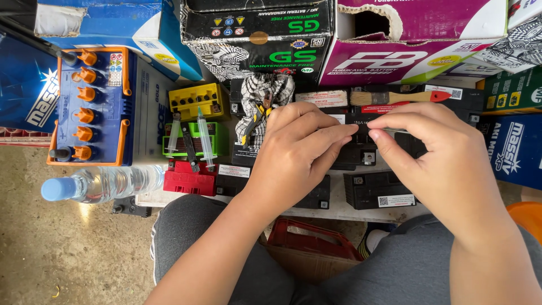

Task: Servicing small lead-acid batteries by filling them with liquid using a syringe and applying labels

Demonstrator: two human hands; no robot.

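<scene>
Centre of frame: left hand (299,147) and right hand (435,152) meet fingertip to fingertip over a small black battery (361,149). Right hand's fingers are pinched shut on a thin metal pin (395,130). Left hand is curled, fingers resting on the battery top; whether it grips anything cannot be told. Just above: a paintbrush (395,97) with a red handle tip. Left of the hands: two syringes (203,138) on a green battery (195,141). Lower left: a water bottle (101,183) lying on its side.
</scene>
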